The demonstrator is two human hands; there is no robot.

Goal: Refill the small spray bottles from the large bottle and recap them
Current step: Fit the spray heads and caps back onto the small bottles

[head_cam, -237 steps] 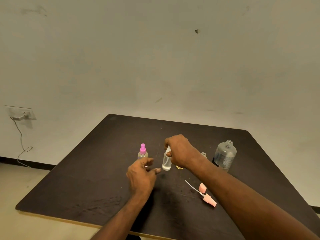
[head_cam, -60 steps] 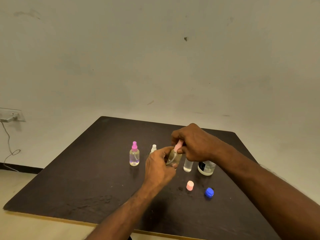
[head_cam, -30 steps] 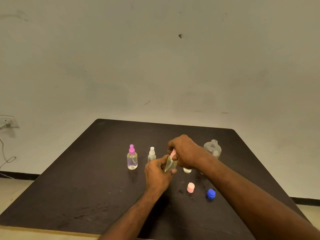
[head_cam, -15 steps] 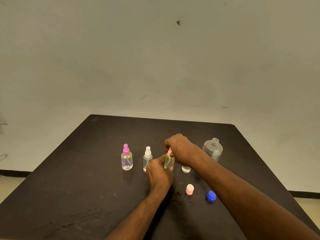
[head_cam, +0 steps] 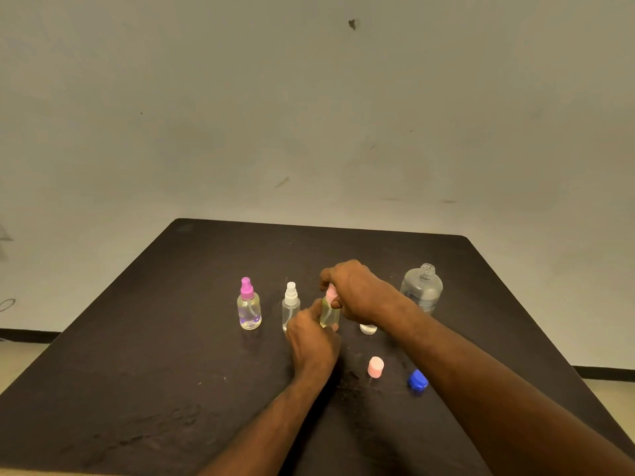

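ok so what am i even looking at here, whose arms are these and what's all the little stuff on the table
There is no machine here: these are a person's own two arms, filmed by one wide-angle camera worn on the head, looking forward and down. That is why the arms enter from the bottom edge.

On the dark table stand small spray bottles: one with a bright pink top, one with a white top, and a yellowish bottle between the hands. The left hand grips its body while the right hand pinches its pale pink sprayer top, apparently fitting it on.

Behind the right arm stands the large clear bottle, uncapped. Another small bottle is mostly hidden by the wrist. A loose pink cap and a blue cap lie nearer the camera.
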